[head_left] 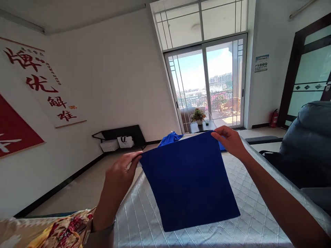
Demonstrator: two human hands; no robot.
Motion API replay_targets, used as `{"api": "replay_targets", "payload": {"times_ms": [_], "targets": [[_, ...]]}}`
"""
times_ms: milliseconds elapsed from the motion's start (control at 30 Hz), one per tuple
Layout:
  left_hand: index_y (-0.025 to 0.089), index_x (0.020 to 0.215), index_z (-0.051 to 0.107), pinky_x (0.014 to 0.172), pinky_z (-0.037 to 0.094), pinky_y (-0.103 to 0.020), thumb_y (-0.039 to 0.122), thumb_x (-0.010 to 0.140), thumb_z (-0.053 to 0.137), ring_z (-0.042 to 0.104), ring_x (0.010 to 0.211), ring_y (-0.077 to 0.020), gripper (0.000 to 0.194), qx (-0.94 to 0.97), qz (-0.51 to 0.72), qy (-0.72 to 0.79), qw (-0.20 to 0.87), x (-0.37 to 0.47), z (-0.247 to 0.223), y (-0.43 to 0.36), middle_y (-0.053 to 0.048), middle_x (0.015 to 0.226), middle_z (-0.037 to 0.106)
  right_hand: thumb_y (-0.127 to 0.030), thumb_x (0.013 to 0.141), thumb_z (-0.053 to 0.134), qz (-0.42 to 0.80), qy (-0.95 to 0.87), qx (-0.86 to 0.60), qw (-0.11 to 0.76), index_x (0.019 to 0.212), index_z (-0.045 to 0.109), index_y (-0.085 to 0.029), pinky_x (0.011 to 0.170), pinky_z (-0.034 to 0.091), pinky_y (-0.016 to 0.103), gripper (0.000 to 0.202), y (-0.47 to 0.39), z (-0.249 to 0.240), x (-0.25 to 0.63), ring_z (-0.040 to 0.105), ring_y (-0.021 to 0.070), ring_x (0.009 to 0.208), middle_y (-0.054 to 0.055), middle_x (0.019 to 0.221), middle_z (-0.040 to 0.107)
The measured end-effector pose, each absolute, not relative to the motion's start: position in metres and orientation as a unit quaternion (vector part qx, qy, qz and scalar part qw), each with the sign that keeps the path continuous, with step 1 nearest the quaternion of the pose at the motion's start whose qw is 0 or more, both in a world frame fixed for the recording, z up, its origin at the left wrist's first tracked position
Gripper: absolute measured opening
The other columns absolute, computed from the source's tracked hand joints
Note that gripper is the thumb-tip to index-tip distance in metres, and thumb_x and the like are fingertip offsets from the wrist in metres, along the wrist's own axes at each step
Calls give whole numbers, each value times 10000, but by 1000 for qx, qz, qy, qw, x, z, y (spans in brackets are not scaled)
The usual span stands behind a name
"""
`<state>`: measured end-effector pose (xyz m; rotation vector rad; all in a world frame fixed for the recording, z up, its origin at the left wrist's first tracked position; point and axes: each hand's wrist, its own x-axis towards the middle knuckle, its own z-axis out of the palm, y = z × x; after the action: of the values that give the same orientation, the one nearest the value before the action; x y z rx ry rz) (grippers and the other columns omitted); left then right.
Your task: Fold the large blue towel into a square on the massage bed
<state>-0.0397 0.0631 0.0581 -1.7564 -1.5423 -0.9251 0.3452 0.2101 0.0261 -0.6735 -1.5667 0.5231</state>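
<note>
A flat, dark blue square of cloth (192,182) hangs in front of me, stretched between both hands. My left hand (120,175) pinches its upper left corner between thumb and fingers. At the upper right corner, my right hand (229,141) pinches the cloth in the same way. The lower edge hangs over a table (134,220) with a silvery, diamond-quilted cover. Behind the cloth, at the far end of the table, lies a crumpled blue cloth (170,138), partly hidden. Another bit of blue shows just under my right hand.
A dark padded chair (305,137) stands on the right. Patterned fabric (64,230) lies at the lower left. Beyond the table are a small black table (203,128) with a potted plant (198,116), a low black shelf (134,136) with white bags, and a sliding glass door (207,86).
</note>
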Motion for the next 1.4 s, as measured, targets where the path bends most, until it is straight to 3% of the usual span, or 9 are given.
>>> {"api": "replay_targets", "payload": {"times_ms": [300,433,567,733,900,1000,1167,1267,1400], "targets": [[253,1015,745,826,567,-316,637,983,440,742,900,-220,491,-686,-378,-569,249,-34,65,61,-38,1015,792,-612,844,715,94,-686,-357,627,828,702,-239,619,494,291,373,180,28,364,591,145,610,-23,657,651],[283,992,766,749,576,-292,690,910,545,751,806,-207,470,-685,-406,-582,164,-30,69,60,1,934,804,-641,834,715,199,-660,-378,618,915,694,-225,500,475,259,425,170,30,370,558,129,487,-54,523,594],[287,954,783,751,589,-269,617,849,693,744,778,-186,357,-686,-470,-553,59,-11,76,53,16,885,800,-644,795,760,293,-594,-365,654,1003,657,-218,408,493,247,485,161,34,379,614,149,449,-23,589,689],[242,944,785,750,608,-281,519,820,776,741,796,-191,304,-708,-527,-468,-45,36,82,43,-20,889,797,-585,778,808,258,-505,-334,753,1035,637,-233,634,650,319,468,165,41,394,760,205,711,14,777,765],[261,1037,781,749,596,-266,452,879,738,732,796,-167,252,-763,-486,-423,-56,76,72,46,-20,909,797,-548,834,756,211,-485,-330,782,1084,623,-254,813,648,391,409,206,41,393,768,219,847,28,891,772],[278,1039,779,711,571,-236,419,915,691,720,779,-149,208,-763,-462,-444,-85,84,49,53,-8,905,792,-475,898,686,212,-547,-386,712,1081,625,-256,846,624,399,292,244,26,368,762,225,874,47,938,774],[254,990,779,671,540,-248,428,906,629,718,731,-173,245,-690,-446,-540,-181,65,-36,68,-8,798,775,-292,991,518,210,-711,-498,450,1191,630,-215,983,523,416,242,280,-41,279,727,251,1048,107,1087,770],[239,995,776,696,538,-278,412,896,574,732,731,-201,283,-640,-399,-623,-209,42,-103,68,-18,772,780,-207,962,539,246,-786,-457,336,1272,623,-207,996,499,364,322,269,-91,228,697,241,1135,107,1193,751],[238,956,777,766,543,-307,404,890,518,759,826,-235,315,-605,-314,-703,-206,16,-168,55,-45,871,808,-204,908,607,280,-838,-391,256,1180,704,-215,895,526,315,290,235,-136,218,724,239,1039,77,1134,771]]}}
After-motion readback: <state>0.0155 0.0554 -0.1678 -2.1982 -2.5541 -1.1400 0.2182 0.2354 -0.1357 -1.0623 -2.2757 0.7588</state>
